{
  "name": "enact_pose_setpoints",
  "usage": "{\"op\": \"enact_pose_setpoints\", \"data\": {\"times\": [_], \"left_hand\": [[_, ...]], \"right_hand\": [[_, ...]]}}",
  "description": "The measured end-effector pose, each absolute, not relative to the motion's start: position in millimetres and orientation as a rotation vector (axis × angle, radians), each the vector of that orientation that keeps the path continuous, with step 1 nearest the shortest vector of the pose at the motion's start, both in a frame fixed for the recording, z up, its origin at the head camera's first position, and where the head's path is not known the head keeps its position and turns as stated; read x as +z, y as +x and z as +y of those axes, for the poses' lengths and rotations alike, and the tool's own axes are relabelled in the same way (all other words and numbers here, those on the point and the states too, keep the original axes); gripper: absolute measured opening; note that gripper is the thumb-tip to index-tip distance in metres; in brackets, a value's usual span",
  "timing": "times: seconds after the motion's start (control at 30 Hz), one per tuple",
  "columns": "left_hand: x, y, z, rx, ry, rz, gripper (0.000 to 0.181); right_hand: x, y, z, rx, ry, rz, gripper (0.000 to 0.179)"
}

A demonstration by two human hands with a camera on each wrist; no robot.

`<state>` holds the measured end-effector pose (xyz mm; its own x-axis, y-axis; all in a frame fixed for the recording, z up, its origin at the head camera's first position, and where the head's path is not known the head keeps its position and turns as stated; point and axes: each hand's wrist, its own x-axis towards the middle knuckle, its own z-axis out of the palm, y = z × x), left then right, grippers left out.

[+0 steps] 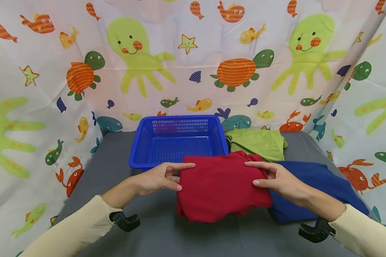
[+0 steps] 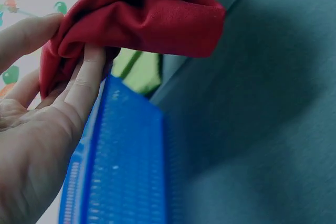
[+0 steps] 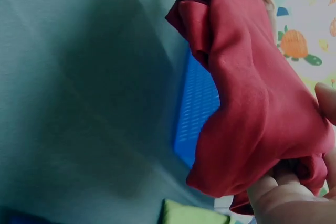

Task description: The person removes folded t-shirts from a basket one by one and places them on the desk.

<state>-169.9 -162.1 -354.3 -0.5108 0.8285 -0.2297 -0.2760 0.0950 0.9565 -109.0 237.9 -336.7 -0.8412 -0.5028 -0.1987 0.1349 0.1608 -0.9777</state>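
A folded red cloth garment (image 1: 223,189) is held up off the grey surface, between both hands. My left hand (image 1: 157,178) pinches its left edge, thumb and index finger on the near face and other fingers tucked beneath or behind. At the opposite edge my right hand (image 1: 281,180) grips it in the same way, some fingers hidden in the folds in the right wrist view. The cloth's loose lower folds (image 2: 173,30) hang over the surface in the left wrist view. Just behind it stands a blue plastic basket (image 1: 133,157), its near right corner covered by the cloth.
A folded light green cloth (image 1: 257,142) lies right of the basket. Nearer, at the right, is a folded dark blue cloth (image 1: 315,189), partly behind my right hand. The grey surface (image 1: 115,150) is bounded by a white sea-animal curtain (image 1: 186,96) behind and on both sides.
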Motion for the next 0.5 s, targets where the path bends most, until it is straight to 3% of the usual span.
{"op": "enact_pose_setpoints", "data": {"times": [0.5], "left_hand": [[-393,-157,-128,1.488,0.562,1.477,0.073]], "right_hand": [[-368,-92,268,-1.64,-0.293,1.954,0.057]]}}
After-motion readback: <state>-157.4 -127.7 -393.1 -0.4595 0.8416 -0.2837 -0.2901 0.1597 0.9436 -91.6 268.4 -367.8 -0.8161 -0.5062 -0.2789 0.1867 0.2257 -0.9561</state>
